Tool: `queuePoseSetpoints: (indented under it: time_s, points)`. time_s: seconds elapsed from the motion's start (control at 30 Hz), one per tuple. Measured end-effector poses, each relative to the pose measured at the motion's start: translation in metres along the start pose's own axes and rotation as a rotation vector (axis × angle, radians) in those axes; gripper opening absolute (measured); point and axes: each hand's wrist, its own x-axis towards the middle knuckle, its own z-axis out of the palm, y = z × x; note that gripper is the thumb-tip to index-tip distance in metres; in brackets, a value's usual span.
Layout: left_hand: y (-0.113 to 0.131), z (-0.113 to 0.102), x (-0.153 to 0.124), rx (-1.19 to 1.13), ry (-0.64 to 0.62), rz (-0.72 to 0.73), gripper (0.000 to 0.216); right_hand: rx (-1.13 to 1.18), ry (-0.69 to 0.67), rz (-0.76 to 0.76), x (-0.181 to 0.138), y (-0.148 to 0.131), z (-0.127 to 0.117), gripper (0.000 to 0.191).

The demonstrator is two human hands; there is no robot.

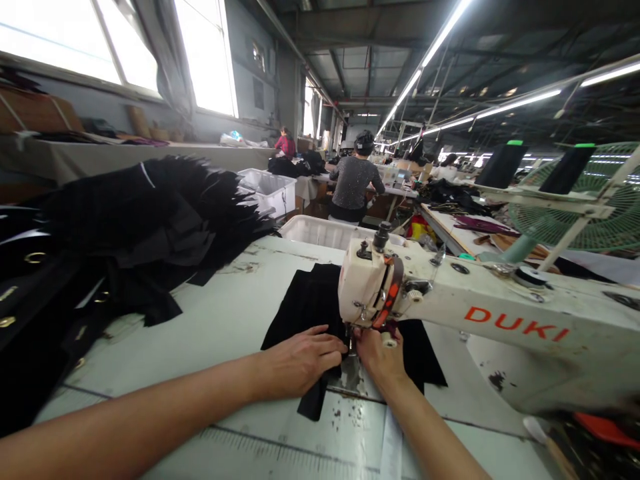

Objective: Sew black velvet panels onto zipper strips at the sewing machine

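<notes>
A black fabric piece [305,303] lies flat under the head of a white sewing machine [365,283]. My left hand [307,358] rests on the cloth just left of the presser foot [352,341], its fingers stretched out towards the needle area. Close on the other side, my right hand [381,353] pinches the cloth with bent fingers, partly hidden behind the machine head. Another part of the black cloth shows to the right of that hand, and a narrow flap hangs towards me below the left one.
A heap of black cut pieces [150,213] covers the left of the table [220,313]. Black garment parts with metal eyelets [35,257] lie nearer. White bins [320,231] stand beyond the table. A co-worker [357,180] sits ahead. Thread cones [501,163] and a green fan [613,200] are at right.
</notes>
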Motion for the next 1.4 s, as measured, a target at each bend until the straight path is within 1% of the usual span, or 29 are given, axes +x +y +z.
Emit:
queuePoseSetpoints:
  time_s: [0.07, 0.13, 0.17, 0.23, 0.3, 0.37, 0.47, 0.57, 0.67, 0.77, 0.9, 1.03, 1.2, 1.4]
  points:
    - [0.001, 0.0, -0.001, 0.011, 0.002, 0.0, 0.025, 0.008, 0.018, -0.046, -0.005, 0.006, -0.011, 0.028]
    - [0.0, 0.001, -0.002, 0.02, 0.004, 0.003, 0.024, 0.019, 0.041, -0.107, -0.014, 0.013, -0.029, 0.023]
    - [0.0, 0.002, -0.002, 0.025, 0.005, 0.005, 0.023, 0.024, 0.059, -0.152, -0.019, 0.016, -0.037, 0.025]
    - [-0.001, 0.003, -0.003, 0.034, 0.002, 0.011, 0.021, 0.05, 0.114, -0.298, -0.026, 0.019, -0.051, 0.025]
    - [-0.002, 0.004, -0.003, 0.045, -0.004, 0.02, 0.019, 0.077, 0.158, -0.445, -0.028, 0.019, -0.056, 0.028]
    - [-0.003, 0.004, -0.003, 0.057, -0.009, 0.031, 0.017, 0.083, 0.193, -0.519, -0.026, 0.016, -0.054, 0.037]
    - [-0.002, 0.002, -0.001, 0.079, -0.007, 0.054, 0.013, 0.07, 0.232, -0.536, -0.02, 0.015, -0.045, 0.042]
    - [-0.002, 0.0, 0.001, 0.083, 0.017, 0.075, 0.01, 0.056, 0.241, -0.562, -0.019, 0.02, -0.037, 0.044]
    - [-0.002, -0.001, 0.003, 0.064, 0.048, 0.071, 0.013, 0.028, 0.218, -0.58, -0.021, 0.028, -0.028, 0.041]
    - [-0.004, -0.002, 0.006, 0.068, 0.058, 0.073, 0.013, 0.051, 0.183, -0.577, -0.02, 0.032, -0.023, 0.036]
    - [-0.006, 0.0, 0.009, 0.083, 0.069, 0.07, 0.012, 0.136, 0.22, -0.534, -0.01, 0.027, -0.027, 0.038]
    - [-0.008, 0.004, 0.009, 0.089, 0.08, 0.061, 0.019, 0.198, 0.239, -0.439, -0.001, 0.016, -0.039, 0.041]
    - [-0.01, 0.008, 0.008, 0.08, 0.062, 0.028, 0.025, 0.252, 0.182, -0.405, -0.002, 0.016, -0.044, 0.037]
    - [-0.011, 0.011, 0.007, 0.073, 0.044, 0.004, 0.026, 0.242, 0.105, -0.417, -0.009, 0.027, -0.035, 0.032]
